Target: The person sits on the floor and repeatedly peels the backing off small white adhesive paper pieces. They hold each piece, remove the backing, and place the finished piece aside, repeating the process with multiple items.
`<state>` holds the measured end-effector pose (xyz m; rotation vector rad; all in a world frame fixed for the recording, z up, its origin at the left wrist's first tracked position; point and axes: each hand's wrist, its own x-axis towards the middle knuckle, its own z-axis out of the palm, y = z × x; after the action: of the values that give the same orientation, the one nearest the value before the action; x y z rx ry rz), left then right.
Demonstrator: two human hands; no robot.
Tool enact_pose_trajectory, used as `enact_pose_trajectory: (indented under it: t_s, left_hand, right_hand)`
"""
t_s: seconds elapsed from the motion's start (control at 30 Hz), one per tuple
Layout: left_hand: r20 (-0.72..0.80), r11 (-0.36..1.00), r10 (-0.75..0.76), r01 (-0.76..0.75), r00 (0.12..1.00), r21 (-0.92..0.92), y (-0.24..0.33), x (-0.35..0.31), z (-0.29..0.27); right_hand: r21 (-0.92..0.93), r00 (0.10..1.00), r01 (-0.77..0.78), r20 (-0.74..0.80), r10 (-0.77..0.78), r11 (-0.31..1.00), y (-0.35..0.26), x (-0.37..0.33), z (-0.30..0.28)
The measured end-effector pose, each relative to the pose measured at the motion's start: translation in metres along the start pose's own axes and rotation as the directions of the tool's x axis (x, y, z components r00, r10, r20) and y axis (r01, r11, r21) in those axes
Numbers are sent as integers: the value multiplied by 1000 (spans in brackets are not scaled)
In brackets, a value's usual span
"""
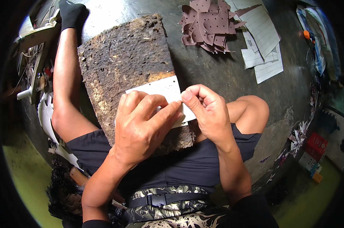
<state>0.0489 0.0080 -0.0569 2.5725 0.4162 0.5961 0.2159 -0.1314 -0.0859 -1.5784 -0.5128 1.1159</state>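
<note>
A white card [162,86] with small dark holes near its corner lies on a rough, worn, dark brown board [122,57] across my lap. My left hand [139,117] rests over the card, its index finger stretched toward the right edge and its fingers apart, pressing it down. Part of the card is hidden beneath that hand. At the card's right edge, my right hand [206,110] is closed in a pinch of thumb and forefinger. Whatever sits between those fingertips is too small to make out.
Beyond the board lies a heap of brownish-mauve perforated pieces [211,24]. White lined sheets [261,32] are on the dark floor at the far right. A wooden stand [37,49] is at left. Paper scraps [297,136] and a red box [316,144] lie at right.
</note>
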Motion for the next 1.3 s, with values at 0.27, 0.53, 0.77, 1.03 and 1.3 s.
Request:
enact_pose_trajectory:
  t_s: [0.27,0.53,0.77,1.03,1.3]
  left_hand:
    - [29,1000,8,-8,1000,23,2,2,-2]
    - [6,998,-47,47,999,-52,0,-1,2]
    - [7,996,-39,40,999,-80,-6,-2,3]
    - [15,996,-27,28,1000,-83,-7,-3,2]
    - [27,996,-30,32,999,-88,-7,-2,2]
  right_hand:
    - [-420,934,255,-126,-334,871,3,-2,12]
    - [-311,975,178,-75,-211,934,-1,-3,19]
    - [-192,986,147,-49,-159,970,6,0,11]
    - [-142,983,171,-43,-178,975,12,3,6]
    - [-112,991,129,-28,-132,985,19,10,-1]
